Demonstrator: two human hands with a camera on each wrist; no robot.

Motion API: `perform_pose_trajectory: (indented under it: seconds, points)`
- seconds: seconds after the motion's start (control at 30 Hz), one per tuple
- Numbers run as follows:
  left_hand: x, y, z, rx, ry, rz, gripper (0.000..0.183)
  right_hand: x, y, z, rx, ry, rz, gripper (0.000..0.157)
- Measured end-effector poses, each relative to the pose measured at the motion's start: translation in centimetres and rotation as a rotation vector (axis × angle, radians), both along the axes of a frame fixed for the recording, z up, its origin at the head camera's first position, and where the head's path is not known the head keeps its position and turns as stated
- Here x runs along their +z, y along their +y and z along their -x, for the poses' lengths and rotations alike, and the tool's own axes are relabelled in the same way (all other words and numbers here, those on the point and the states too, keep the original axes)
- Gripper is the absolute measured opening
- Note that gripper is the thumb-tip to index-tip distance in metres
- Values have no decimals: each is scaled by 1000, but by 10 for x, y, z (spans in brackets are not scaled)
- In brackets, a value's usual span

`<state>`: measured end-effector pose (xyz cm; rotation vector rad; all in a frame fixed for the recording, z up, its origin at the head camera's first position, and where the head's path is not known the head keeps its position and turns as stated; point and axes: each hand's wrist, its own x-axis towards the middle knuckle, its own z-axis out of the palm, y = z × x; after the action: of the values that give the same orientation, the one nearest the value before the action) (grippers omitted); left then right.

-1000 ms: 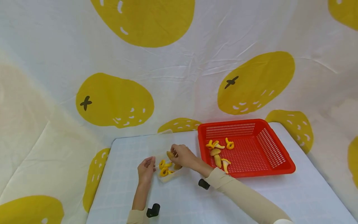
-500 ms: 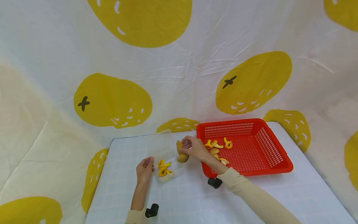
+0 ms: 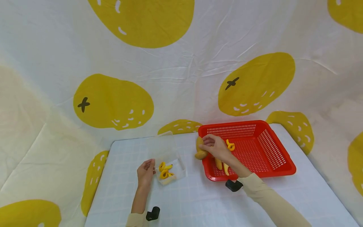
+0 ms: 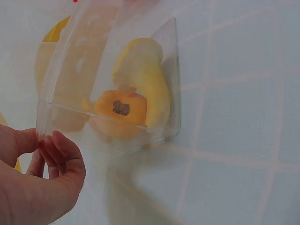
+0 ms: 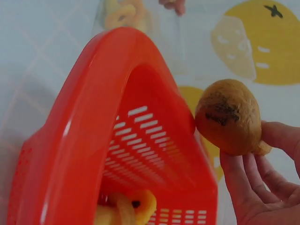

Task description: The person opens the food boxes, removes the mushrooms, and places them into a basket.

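Observation:
My right hand (image 3: 217, 148) pinches a brown toy mushroom (image 3: 200, 154) between thumb and fingers at the left rim of the red basket (image 3: 283, 171). In the right wrist view the mushroom's rounded cap (image 5: 229, 117) faces the camera, close by the basket's rim. Farther left, my left hand (image 3: 146, 172) pinches the side of a clear plastic box (image 3: 178, 168), as the left wrist view also shows. Several yellow toy mushrooms (image 3: 164, 174) lie in the left part of that box. The box's clear lid (image 3: 167, 143) is folded back behind it.
In the basket are more toy mushrooms, a yellow one (image 3: 231, 146) and a brown one (image 3: 218, 164) among them, partly hidden by my right hand and forearm. A pale checked cloth (image 3: 181, 201) covers the table. Behind it hangs a fruit-print curtain (image 3: 175, 85).
My right hand has lifted the brown mushroom out of the clear box and carried it right to the basket's rim. The left hand has stayed at the box.

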<state>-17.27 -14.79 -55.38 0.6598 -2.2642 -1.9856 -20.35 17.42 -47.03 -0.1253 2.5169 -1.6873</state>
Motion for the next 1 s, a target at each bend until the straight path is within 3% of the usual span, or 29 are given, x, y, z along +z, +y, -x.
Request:
perform_pose_trajectory:
  seconds: [0.23, 0.57, 0.8, 1.0]
  points:
    - [1, 0, -1, 0, 5, -9, 39, 0, 31, -7, -45, -52, 28, 45]
    - [2, 0, -1, -6, -1, -14, 40, -15, 76, -17, -108, -61, -31, 50]
    - [0, 0, 1, 1, -9, -10, 39, -29, 100, -27, -96, -81, -96, 54]
    - [0, 0, 1, 5, -8, 7, 39, -46, 116, -26, -58, -122, -172, 52]
